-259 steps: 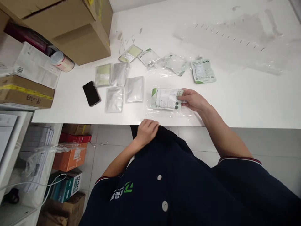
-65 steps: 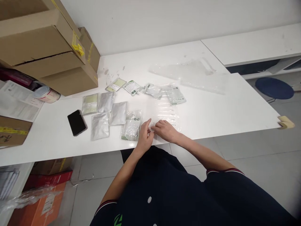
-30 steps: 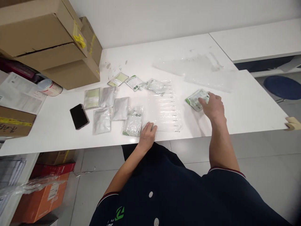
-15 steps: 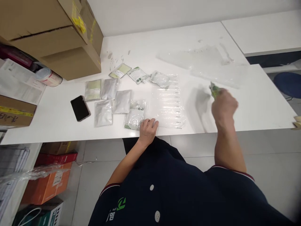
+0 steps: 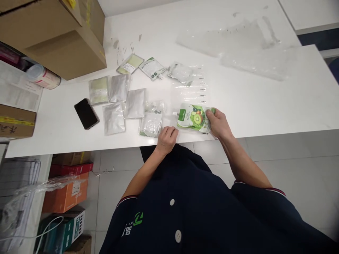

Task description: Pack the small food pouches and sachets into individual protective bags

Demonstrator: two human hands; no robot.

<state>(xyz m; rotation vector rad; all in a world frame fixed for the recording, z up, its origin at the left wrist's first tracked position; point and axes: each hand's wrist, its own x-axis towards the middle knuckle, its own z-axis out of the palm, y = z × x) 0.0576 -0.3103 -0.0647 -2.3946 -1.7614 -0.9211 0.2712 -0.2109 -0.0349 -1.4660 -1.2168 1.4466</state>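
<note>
My right hand (image 5: 219,124) grips the right end of a green-and-white spouted pouch (image 5: 194,118) printed with fruit. Its spout points left, and the pouch lies over the near part of a clear air-column bag (image 5: 188,92). My left hand (image 5: 167,138) is closed at the bag's near-left corner, fingers pinched on its edge. Just left of that hand lies a wrapped pouch (image 5: 151,121) in clear plastic. At the far end of the air-column bag rests another pouch in clear wrap (image 5: 180,72).
Several silver packets (image 5: 114,118), a yellowish packet (image 5: 99,90) and a white spouted pouch (image 5: 153,68) lie to the left. A black phone (image 5: 86,114) is near them. Cardboard boxes (image 5: 66,53) and a can (image 5: 43,76) stand at far left. Clear plastic sheets (image 5: 254,53) lie at back right.
My right hand has brought the spouted pouch from the right, leftward onto the air-column bag, its printed face now showing. My left hand stays at the bag's corner. The view has shifted slightly.
</note>
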